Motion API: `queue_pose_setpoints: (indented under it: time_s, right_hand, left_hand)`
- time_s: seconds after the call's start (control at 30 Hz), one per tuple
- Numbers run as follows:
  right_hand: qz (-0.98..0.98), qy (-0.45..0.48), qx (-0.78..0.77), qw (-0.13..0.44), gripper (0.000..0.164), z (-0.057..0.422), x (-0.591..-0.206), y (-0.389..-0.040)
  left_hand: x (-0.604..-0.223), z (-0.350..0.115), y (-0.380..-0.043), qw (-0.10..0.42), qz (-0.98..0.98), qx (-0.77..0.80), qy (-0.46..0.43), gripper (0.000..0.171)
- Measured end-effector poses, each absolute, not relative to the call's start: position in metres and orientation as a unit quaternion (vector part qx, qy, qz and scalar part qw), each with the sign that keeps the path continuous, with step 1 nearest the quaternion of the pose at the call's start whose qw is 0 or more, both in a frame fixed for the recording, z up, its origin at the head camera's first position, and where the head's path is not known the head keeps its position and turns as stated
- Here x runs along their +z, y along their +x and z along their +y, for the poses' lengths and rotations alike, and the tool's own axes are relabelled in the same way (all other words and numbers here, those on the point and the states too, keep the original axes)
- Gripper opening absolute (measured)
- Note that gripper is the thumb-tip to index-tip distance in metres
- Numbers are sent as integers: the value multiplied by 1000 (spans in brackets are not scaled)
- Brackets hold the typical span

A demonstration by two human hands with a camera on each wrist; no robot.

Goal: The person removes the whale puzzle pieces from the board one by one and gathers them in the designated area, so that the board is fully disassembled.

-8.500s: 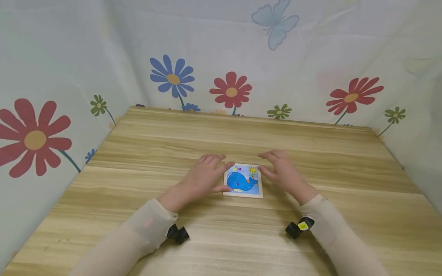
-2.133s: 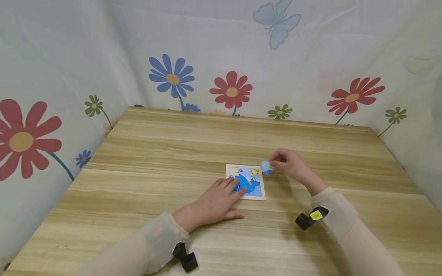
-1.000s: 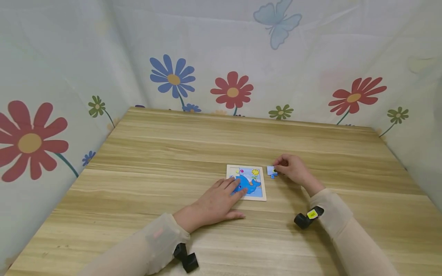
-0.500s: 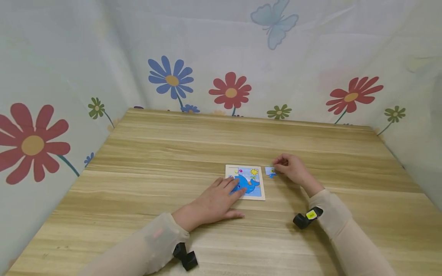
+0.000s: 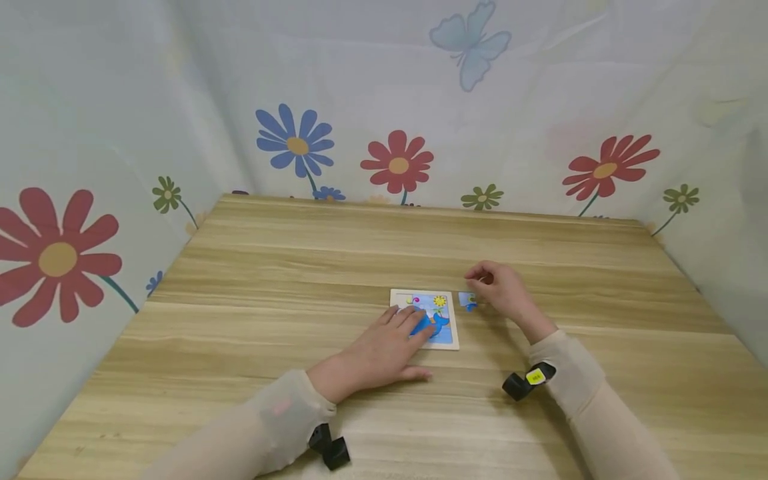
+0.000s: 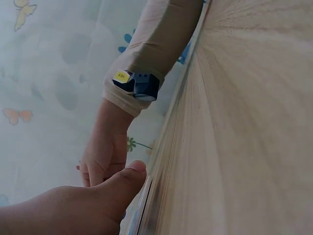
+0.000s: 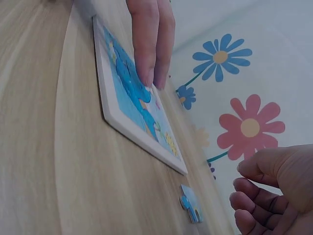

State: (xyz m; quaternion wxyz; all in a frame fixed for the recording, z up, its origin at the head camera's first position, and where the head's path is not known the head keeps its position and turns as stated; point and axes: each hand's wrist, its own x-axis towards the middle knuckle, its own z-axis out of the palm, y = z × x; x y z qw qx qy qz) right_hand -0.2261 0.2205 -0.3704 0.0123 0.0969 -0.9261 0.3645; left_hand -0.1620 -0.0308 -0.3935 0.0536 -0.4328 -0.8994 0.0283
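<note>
In the head view a square wooden jigsaw puzzle with a blue whale picture lies flat on the table. Its upper left corner shows a pale gap where the tray base is bare. My left hand rests on the puzzle with its fingers spread, covering part of the whale. A small blue jigsaw piece lies just right of the frame. My right hand hovers beside that piece, fingers loosely bent. In the right wrist view, the right hand is apart from the piece and holds nothing.
The wood-grain table stretches out around the puzzle. Behind and at the sides hangs a pale curtain printed with flowers and a butterfly. A small black camera sits on each wrist.
The whale picture was whole at first. The left hand has come onto it, and the right hand has set the piece at its right, then let go and lifted slightly.
</note>
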Motion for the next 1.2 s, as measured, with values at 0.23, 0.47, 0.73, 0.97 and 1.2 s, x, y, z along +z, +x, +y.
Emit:
queue_pose_setpoints:
  time_s: [0.23, 0.47, 0.73, 0.97, 1.2]
  right_hand:
    - [-921, 115, 372, 17, 17, 209, -372, -226]
    - [-912, 134, 388, 3, 17, 198, -375, -227]
    - [-910, 153, 385, -7, 18, 187, -376, -228]
    - [-904, 209, 371, -31, 17, 177, -376, -230]
    - [-907, 275, 316, -44, 16, 166, -378, -237]
  left_hand:
    - [-397, -24, -160, 40, -903, 30, -427, 75]
    - [-404, -24, -159, 22, -905, 13, -425, 77]
    - [-413, -25, -160, 19, -905, 8, -425, 78]
    - [-410, -26, -158, 15, -903, 1, -429, 76]
    - [-410, -27, -159, 16, -903, 4, -429, 75]
